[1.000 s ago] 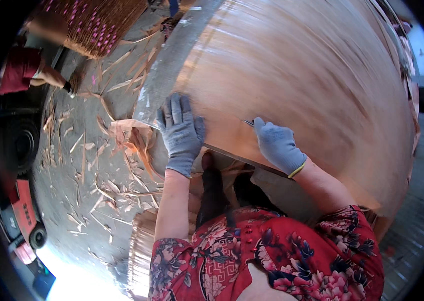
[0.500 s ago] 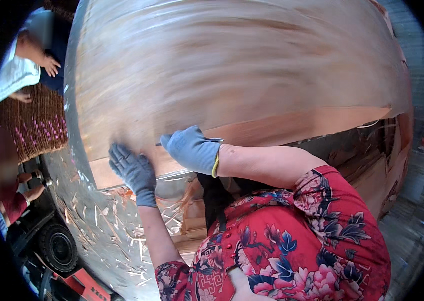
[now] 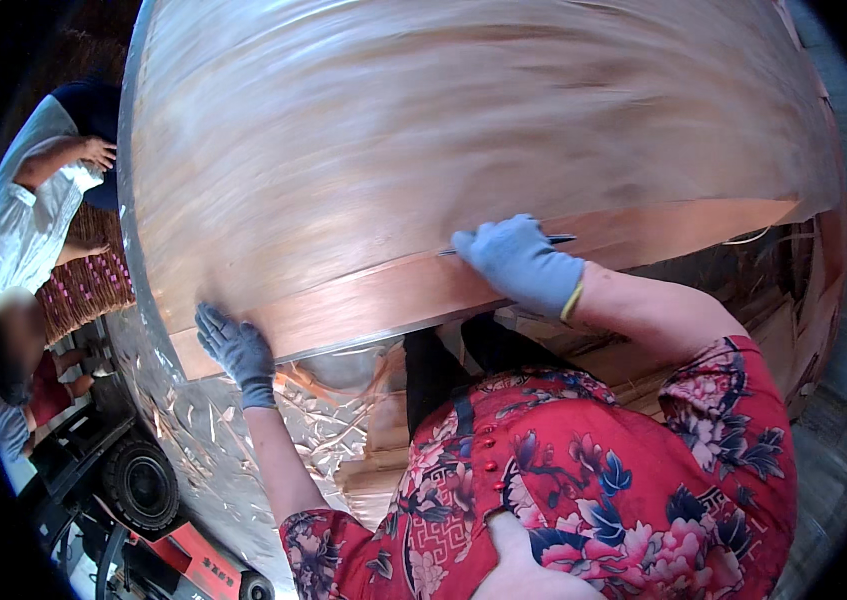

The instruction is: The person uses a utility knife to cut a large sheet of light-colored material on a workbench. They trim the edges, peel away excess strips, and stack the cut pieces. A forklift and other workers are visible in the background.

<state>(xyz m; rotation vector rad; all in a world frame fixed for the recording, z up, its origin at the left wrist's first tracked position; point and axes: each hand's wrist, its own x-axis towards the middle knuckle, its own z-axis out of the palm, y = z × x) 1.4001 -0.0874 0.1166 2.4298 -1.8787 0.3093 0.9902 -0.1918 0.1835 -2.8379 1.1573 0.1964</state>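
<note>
A reddish strip of wood veneer [image 3: 373,290] runs along the near edge of a large table covered with a paler, glossy wood sheet [image 3: 423,130]. My left hand [image 3: 235,345], in a grey glove, lies flat with fingers stretched on the strip's left end. My right hand [image 3: 523,262], in a blue-grey glove with a yellow-edged cuff, is closed around a slim dark knife-like tool [image 3: 561,238]. Its thin ends stick out on both sides of my fist, over the line where strip and sheet meet. The middle of the tool is hidden.
Torn veneer scraps [image 3: 213,420] litter the floor by the table's near left corner. More veneer pieces [image 3: 763,330] lie under the near right edge. Two people are at the left, one in a white shirt [image 3: 28,215]. A red vehicle [image 3: 198,565] with a black tyre stands lower left.
My right hand has moved right along the strip with the tool in its grip. My left hand has shifted slightly left and down and still lies on the strip.
</note>
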